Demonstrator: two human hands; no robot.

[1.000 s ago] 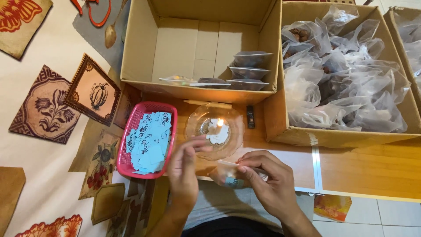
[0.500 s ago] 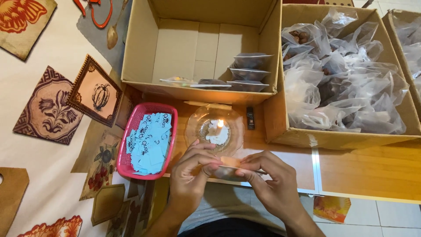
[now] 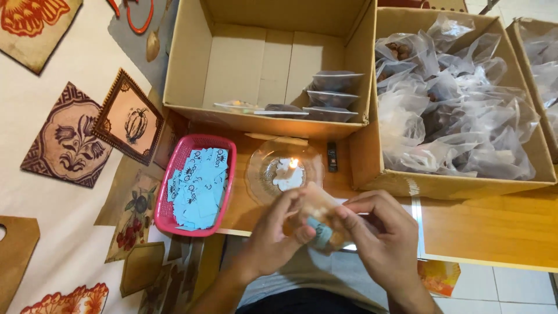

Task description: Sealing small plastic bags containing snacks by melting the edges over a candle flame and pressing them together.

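Both the left hand (image 3: 273, 235) and right hand (image 3: 381, 232) are pinching a small clear packet (image 3: 319, 218) above the wooden table (image 3: 494, 227), just before a lit candle dish (image 3: 285, 170), pink basket (image 3: 195, 186) and cardboard boxes (image 3: 267, 64).

Both hands now sit closer together than a second ago. The left hand (image 3: 279, 235) rises from below the glass dish (image 3: 283, 170), and its fingertips now meet the right hand (image 3: 378, 232) over a small clear packet (image 3: 318, 221). That packet, earlier low and flat between the fingers, now stands tilted up between both sets of fingertips, with a blue slip showing inside it just under the left thumb.
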